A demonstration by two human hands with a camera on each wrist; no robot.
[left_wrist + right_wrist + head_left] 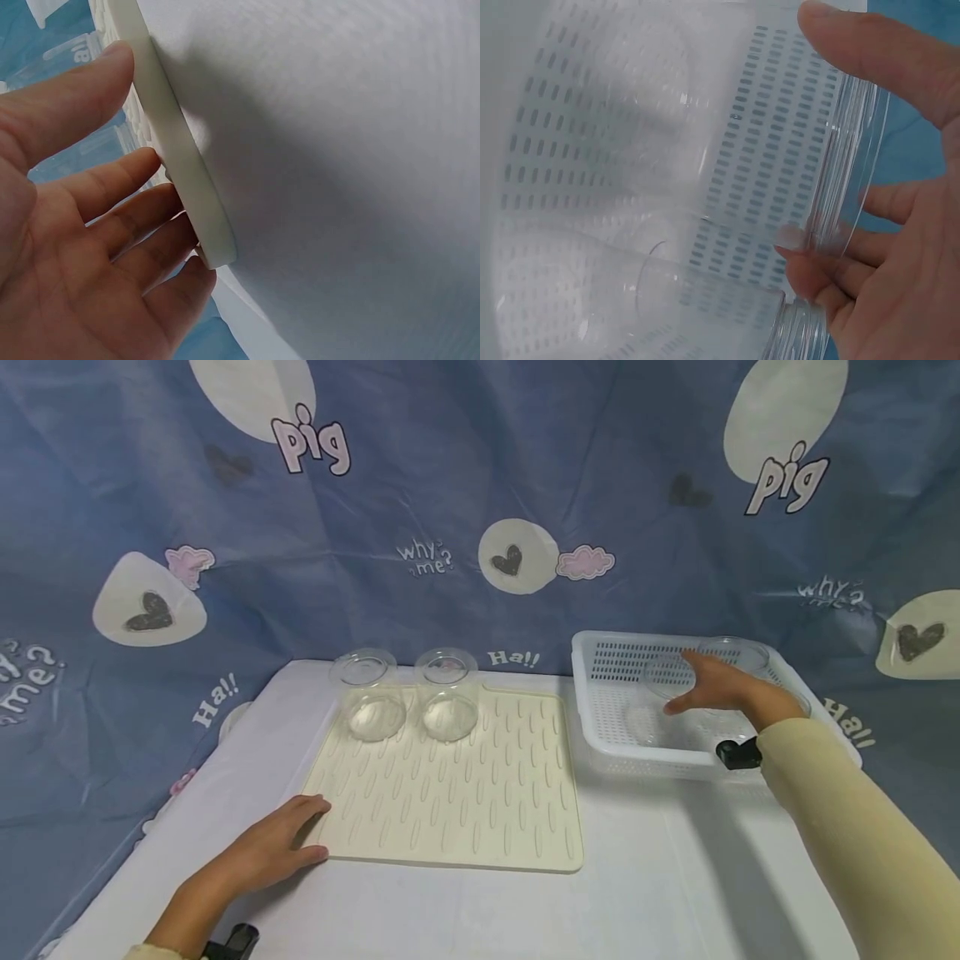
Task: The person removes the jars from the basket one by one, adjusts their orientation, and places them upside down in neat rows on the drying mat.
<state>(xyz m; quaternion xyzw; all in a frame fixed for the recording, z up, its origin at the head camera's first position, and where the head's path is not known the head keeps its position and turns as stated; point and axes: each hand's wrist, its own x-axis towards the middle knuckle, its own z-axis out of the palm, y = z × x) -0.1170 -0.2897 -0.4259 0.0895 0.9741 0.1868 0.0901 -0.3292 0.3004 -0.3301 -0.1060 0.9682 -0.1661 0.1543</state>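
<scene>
My right hand [712,685] reaches into the white perforated basket [588,718]. It grips a clear plastic jar [840,150] near the wide ringed end, thumb on one side and fingers curled on the other. My left hand [273,847] is at the front left corner of a cream ribbed mat [450,793]. Its fingers are loosely extended, with the fingertips at the mat's edge in the left wrist view. Two clear jars, a left one [375,718] and a right one [448,717], stand upright side by side on the mat's back left part.
More clear jars lie in the basket, including one [712,300] beside the gripped one and one with its round end [735,652] at the back rim. A white cloth [480,914] covers the table. Behind hangs a blue printed curtain [420,485].
</scene>
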